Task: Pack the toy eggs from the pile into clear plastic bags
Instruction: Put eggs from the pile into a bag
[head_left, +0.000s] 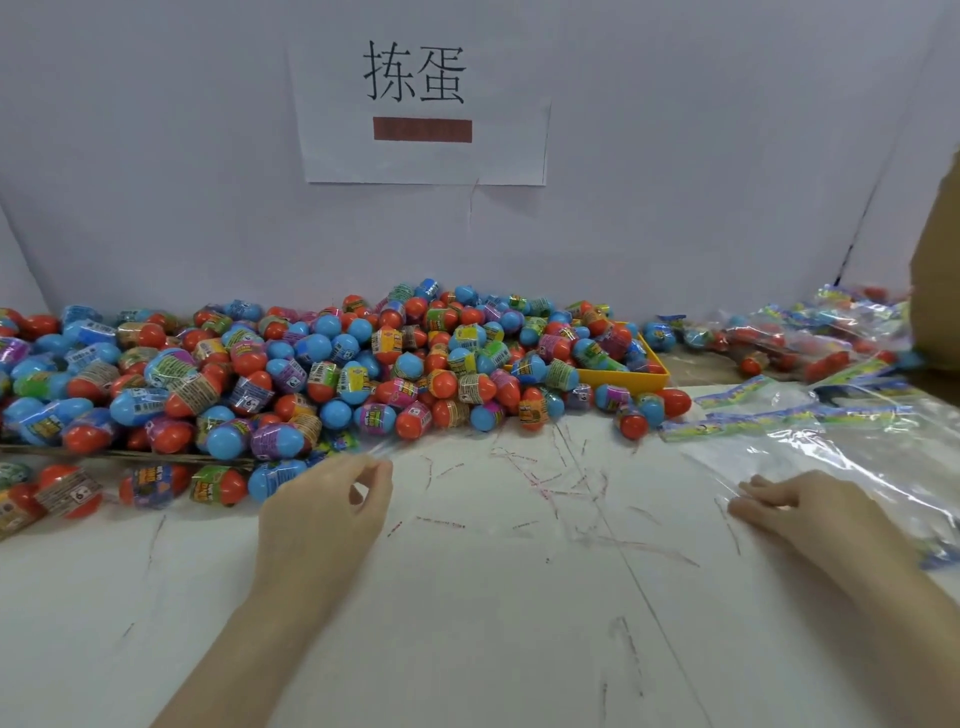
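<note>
Left hand (332, 512) pinches clear film, right hand (795, 512) presses empty bags (831, 447) flat beside egg pile (322, 374).

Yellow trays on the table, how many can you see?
1: a yellow tray at the right end of the egg pile, mostly buried under eggs. Others may be hidden beneath.

The left hand (324, 512) reaches forward on a bare forearm, its back turned up and its fingers curled, with thumb and forefinger tips brought together in a pinch. The right hand (802, 512) lies low and palm down on the other side, its fingers stretched out nearly straight and pointing to the left, its forearm running off the lower right corner.
</note>
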